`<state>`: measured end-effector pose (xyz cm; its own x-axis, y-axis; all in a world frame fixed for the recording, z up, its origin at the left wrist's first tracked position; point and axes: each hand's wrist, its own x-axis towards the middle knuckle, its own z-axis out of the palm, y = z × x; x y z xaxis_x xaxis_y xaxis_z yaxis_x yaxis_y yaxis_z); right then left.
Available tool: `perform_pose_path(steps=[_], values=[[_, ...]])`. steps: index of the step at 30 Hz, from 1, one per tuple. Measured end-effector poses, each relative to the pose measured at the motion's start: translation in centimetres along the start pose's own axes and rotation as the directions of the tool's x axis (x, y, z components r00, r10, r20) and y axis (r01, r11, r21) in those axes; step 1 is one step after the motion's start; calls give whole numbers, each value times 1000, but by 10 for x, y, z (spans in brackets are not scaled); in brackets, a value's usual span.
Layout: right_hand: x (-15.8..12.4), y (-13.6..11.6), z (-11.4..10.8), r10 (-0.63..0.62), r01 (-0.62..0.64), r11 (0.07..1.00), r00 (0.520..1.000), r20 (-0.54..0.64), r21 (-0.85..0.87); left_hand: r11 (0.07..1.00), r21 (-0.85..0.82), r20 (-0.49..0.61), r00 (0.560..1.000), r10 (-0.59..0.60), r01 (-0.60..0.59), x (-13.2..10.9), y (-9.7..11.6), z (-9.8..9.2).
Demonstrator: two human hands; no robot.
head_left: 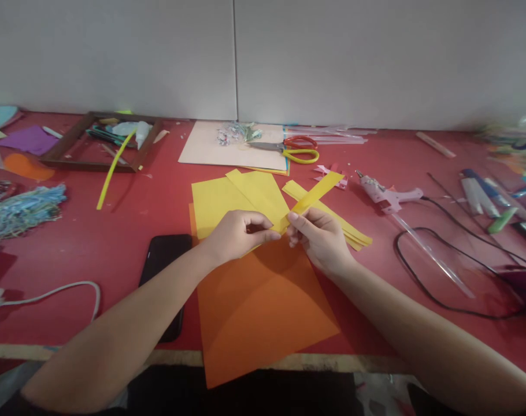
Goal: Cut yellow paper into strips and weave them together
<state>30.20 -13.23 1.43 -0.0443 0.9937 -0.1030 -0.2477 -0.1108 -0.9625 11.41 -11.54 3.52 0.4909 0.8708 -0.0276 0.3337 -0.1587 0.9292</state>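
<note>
Between my two hands, above the paper, is a yellow paper strip (317, 193). My right hand (321, 237) pinches it between thumb and fingers, and its free end points up and to the right. My left hand (245, 234) is closed in a pinch at the strip's lower end, near the right fingertips. Underneath lie a yellow paper sheet (211, 202) and a larger orange sheet (263, 312), which overhangs the table's front edge. Several more yellow strips (349, 225) lie stacked beside my right hand. Another strip (241, 188) rests on the yellow sheet.
Scissors (284, 148) lie on a pale sheet (202, 144) with shredded bits. A pink glue gun (388, 196) with a black cord is at the right. A black phone (170, 254) lies by my left forearm. A wooden frame (55, 153) holding tools sits back left.
</note>
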Motion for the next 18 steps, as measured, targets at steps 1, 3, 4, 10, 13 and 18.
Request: perform_pose_path(steps=[1,3,4,10,13,18], values=[[0,0,0,-3,3,1000,1000,2,-8,999,-25,-3,1000,-28,28,0,0,0],[0,1,-1,-10,11,1000,1000,6,-20,994,-67,-20,995,-93,92,0,0,1],[0,2,-1,-13,13,1000,1000,7,-24,989,-84,-35,992,-122,119,0,0,1],[0,1,-2,-18,18,999,1000,-3,-46,989,-122,-87,992,-95,84,1,-6,2],[0,0,0,-19,18,999,1000,-16,-32,990,-141,-66,997,-30,20,1,-6,1],[0,0,-1,-19,19,999,1000,21,-28,996,-52,51,996,73,-70,-1,-1,0]])
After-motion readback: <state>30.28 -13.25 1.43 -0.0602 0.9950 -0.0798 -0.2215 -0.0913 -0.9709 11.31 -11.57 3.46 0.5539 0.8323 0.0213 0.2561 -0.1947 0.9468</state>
